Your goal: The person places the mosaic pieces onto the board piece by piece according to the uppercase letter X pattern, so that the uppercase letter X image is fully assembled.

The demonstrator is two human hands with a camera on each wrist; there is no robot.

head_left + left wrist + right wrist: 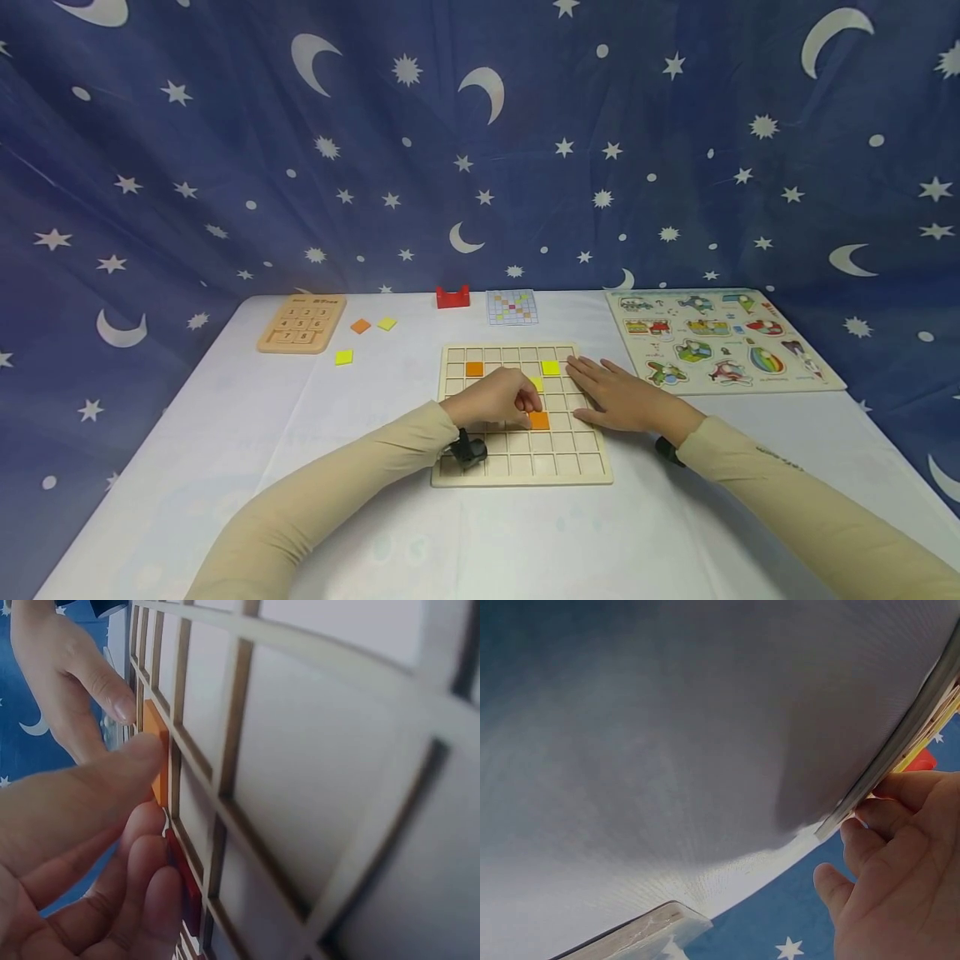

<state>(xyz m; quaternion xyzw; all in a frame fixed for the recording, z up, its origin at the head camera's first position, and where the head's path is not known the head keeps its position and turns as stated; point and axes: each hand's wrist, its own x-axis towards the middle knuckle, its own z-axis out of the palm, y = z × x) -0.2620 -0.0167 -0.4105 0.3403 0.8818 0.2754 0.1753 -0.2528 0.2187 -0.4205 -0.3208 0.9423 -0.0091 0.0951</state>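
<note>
My left hand (495, 396) is over the wooden grid board (525, 468), thumb and fingers pinching an orange square tile (539, 422) at the surface. In the left wrist view the thumb lies against that orange tile (156, 720), and a red tile (186, 889) sits beside the curled fingers; the hand hides the red one from the head view. Another orange tile (474, 368) and two yellow tiles, one (551, 367) at upper right and one (537, 383) partly covered, lie in the grid. My right hand (626, 398) rests with extended fingers along the board's right edge.
Loose tiles, one orange (361, 326) and two yellow, including a nearer one (343, 357), lie left of the board. Behind it stand a red holder (453, 297) and a pattern card (512, 307). A wooden number puzzle (302, 323) is far left; a picture puzzle (723, 340) lies right.
</note>
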